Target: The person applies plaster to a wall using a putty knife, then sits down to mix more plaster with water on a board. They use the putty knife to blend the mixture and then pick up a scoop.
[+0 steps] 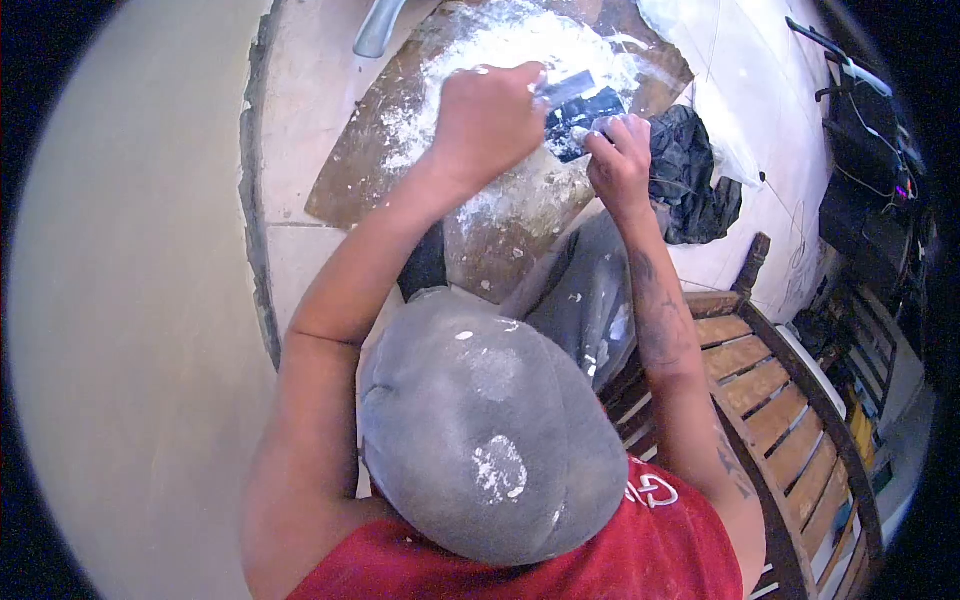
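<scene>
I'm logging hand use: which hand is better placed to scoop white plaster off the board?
Probably left: the left hand holds the scraper just over the white plaster; the right hand grips the dark tool beside it.

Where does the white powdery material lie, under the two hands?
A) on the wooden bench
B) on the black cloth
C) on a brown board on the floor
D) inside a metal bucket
C: the white material is spread over the brown board. Above it, the left hand grips a pale blade and the right hand a dark tool.
</scene>
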### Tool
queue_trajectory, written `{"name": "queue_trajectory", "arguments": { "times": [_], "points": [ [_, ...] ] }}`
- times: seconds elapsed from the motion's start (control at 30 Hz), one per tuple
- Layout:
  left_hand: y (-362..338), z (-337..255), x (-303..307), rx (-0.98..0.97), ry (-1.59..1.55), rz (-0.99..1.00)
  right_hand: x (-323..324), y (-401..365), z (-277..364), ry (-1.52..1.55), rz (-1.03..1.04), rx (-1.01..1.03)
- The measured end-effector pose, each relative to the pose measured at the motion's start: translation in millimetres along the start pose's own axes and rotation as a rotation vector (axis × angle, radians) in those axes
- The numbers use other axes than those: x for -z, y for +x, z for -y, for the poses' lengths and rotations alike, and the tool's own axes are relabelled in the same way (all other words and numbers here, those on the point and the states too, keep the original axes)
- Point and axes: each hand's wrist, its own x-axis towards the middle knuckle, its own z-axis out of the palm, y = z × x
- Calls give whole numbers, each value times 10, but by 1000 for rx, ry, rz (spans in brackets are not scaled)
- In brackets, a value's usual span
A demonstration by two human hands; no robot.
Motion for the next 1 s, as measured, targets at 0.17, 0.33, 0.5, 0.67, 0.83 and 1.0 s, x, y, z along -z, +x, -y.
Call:
{"name": "queue_trajectory", "arguments": {
  "times": [0.17,0.33,0.5,0.67,0.83,1.0],
  "points": [
    [46,-42,-155,-81,-6,46,-51,167,70,10,-92,54],
    [207,136,-340,-143,75,54,-21,248,161,72,-74,38],
    [377,413,-344,79,28,81,101,259,202,12,13,-81],
    [288,731,-312,396,-266,-88,165,96,116,-104,-61,-482],
    [126,658,-424,493,-290,-115,180,118,438,125,214,-418],
    [109,609,-474,437,-397,-57,108,160,719,180,445,-405]
  ]
}}
